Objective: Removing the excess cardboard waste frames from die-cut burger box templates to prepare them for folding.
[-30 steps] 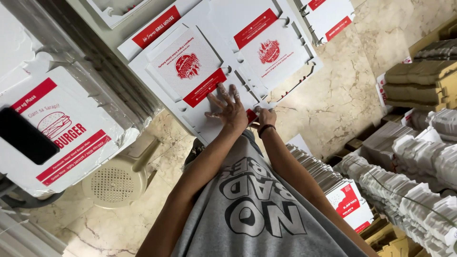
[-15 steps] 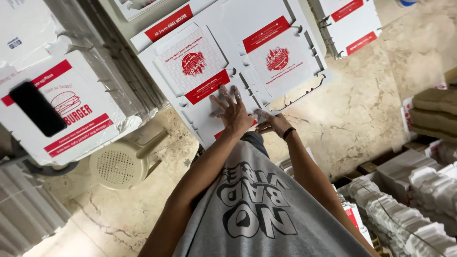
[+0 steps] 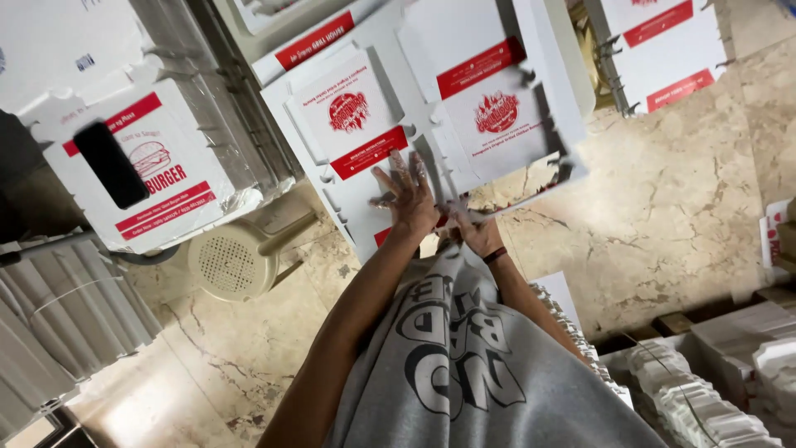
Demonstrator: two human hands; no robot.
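A flat white cardboard box blank (image 3: 365, 108) with red printed panels lies unfolded on the marble floor in front of me. My left hand (image 3: 406, 195) rests flat on its near part, fingers spread. Just to the right, my right hand (image 3: 471, 228), with a dark band on the wrist, is curled around the blank's near edge. A second printed blank (image 3: 497, 99) lies beside the first, partly overlapping it. My grey printed shirt fills the lower middle of the view.
A beige plastic stool (image 3: 228, 261) stands left of my arms. A black phone (image 3: 110, 164) lies on a stack of white printed blanks (image 3: 178, 195). Bundles of folded cartons sit at the lower right (image 3: 713, 390) and lower left (image 3: 58, 307). More blanks (image 3: 672, 41) lie at the top right.
My view has shifted over the floor. My left hand stays on the blank with its fingers spread wider. My right hand has drawn in close beside it at the blank's near edge.
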